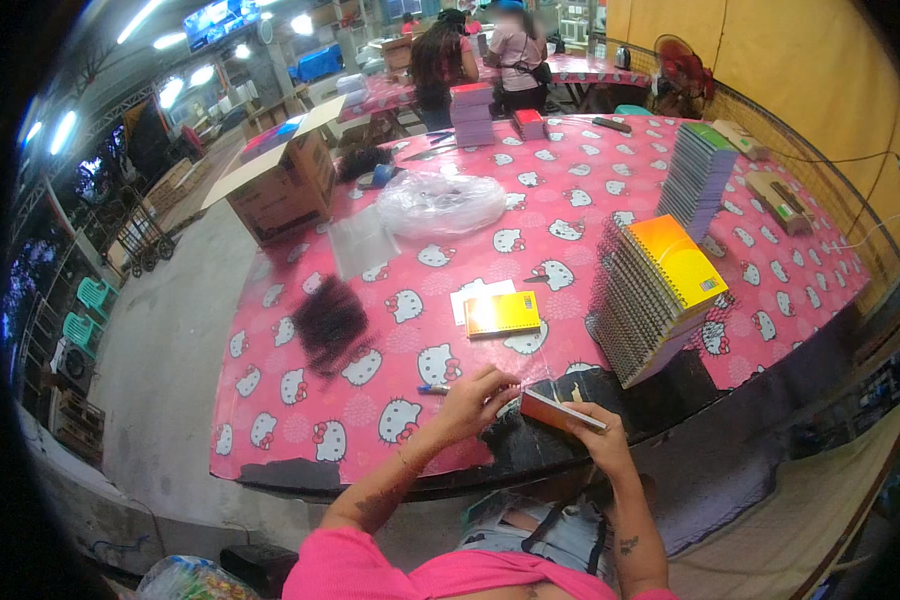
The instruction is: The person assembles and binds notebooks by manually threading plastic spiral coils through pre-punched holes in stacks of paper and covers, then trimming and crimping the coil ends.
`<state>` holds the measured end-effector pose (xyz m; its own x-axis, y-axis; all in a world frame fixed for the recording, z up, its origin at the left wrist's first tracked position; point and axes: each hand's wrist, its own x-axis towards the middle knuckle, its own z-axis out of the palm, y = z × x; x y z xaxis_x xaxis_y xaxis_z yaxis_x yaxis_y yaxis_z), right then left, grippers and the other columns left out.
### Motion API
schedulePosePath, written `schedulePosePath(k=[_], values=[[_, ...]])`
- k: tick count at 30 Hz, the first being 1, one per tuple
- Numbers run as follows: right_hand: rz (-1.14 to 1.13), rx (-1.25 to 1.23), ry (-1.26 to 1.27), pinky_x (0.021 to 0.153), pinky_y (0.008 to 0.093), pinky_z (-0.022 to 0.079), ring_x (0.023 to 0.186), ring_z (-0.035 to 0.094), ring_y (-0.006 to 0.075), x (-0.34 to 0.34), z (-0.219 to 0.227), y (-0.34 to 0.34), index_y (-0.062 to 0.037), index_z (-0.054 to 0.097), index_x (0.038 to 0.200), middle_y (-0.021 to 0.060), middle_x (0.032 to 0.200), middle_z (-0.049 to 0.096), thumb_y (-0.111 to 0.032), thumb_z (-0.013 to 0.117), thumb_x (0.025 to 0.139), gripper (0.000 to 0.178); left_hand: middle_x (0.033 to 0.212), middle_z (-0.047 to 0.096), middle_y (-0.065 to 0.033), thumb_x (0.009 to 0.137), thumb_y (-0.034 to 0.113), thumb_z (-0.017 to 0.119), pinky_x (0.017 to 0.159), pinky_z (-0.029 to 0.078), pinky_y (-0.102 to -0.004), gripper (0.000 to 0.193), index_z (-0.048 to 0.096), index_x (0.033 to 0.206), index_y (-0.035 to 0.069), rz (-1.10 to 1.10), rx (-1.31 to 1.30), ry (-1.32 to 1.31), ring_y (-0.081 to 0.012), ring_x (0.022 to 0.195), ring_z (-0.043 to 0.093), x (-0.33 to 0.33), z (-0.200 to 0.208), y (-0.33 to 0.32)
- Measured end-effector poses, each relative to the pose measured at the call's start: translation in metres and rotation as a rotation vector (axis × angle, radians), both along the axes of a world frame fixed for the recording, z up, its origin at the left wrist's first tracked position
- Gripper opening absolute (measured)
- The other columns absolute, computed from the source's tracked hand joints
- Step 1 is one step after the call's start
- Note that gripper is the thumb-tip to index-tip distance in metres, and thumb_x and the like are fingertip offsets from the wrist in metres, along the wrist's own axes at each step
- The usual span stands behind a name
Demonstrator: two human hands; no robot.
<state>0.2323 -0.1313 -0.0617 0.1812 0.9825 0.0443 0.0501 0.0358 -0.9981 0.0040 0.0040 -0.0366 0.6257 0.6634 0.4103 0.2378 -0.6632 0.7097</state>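
Two bare hands work over the near edge of the table (470,266), and I follow them through the head camera. The right hand (604,440) holds the right end of a small red-covered notebook (552,411); the left hand (482,402) is at its left end, fingers bent, whether pinching anything I cannot tell. I judge the notebook light, with a fairly stiff cover and pages apt to fan, so I'd grip it across its thickness at the right end. Both forearms reach up from the near side, slanting inward. Just left lies a blue-capped pen (432,389); farther out, a yellow notebook (504,315); right, a tall spiral-notebook stack (660,290); left, a dark wiry heap (331,322).
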Motion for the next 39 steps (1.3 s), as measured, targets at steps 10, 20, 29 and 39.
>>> schedulePosePath(k=[10, 20, 29, 39], values=[[0.016, 0.002, 0.057, 0.083, 0.0248, 0.05, 0.091, 0.062, 0.009, 0.005, 0.0, -0.006, -0.0016, 0.07, 0.115, 0.002, 0.098, 0.071, 0.001, 0.068, 0.088, 0.027, 0.096, 0.059, -0.0133, 0.096, 0.024, 0.061, 0.073, 0.049, -0.042, 0.027, 0.063, 0.119, 0.01, -0.313, 0.198, 0.158, -0.0351, 0.083, 0.062, 0.011, 0.033, 0.011], [-0.025, 0.057, -0.02, 0.083, 0.027, 0.052, 0.09, 0.064, 0.0108, 0.003, 0.017, -0.016, 0.0003, 0.069, 0.114, 0.0042, 0.099, 0.071, -0.001, 0.069, 0.088, 0.026, 0.096, 0.057, -0.0127, 0.093, 0.022, 0.065, 0.073, 0.049, -0.0435, 0.022, 0.059, 0.106, 0.005, -0.392, 0.219, 0.347, -0.0346, 0.086, 0.061, 0.018, 0.041, 0.013], [-0.207, 0.172, 0.046, 0.088, 0.0265, 0.049, 0.095, 0.062, 0.0101, -0.013, 0.03, -0.017, 0.0015, 0.069, 0.114, 0.0058, 0.102, 0.07, -0.001, 0.068, 0.088, 0.025, 0.155, 0.031, -0.0175, 0.092, 0.054, 0.054, 0.116, 0.012, -0.0582, 0.08, 0.032, 0.15, 0.003, 0.084, 0.694, 0.39, -0.0347, 0.141, 0.032, 0.033, 0.048, -0.026], [-0.202, 0.053, 0.199, 0.086, 0.0266, 0.05, 0.095, 0.063, 0.0116, -0.023, 0.042, -0.016, 0.0015, 0.067, 0.116, 0.0062, 0.105, 0.07, 0.001, 0.068, 0.088, 0.028, 0.159, 0.026, -0.0176, 0.097, 0.052, 0.047, 0.116, -0.004, -0.0622, 0.077, 0.031, 0.151, 0.0, 0.087, 0.695, 0.422, -0.0352, 0.149, 0.017, 0.029, 0.012, -0.046]])
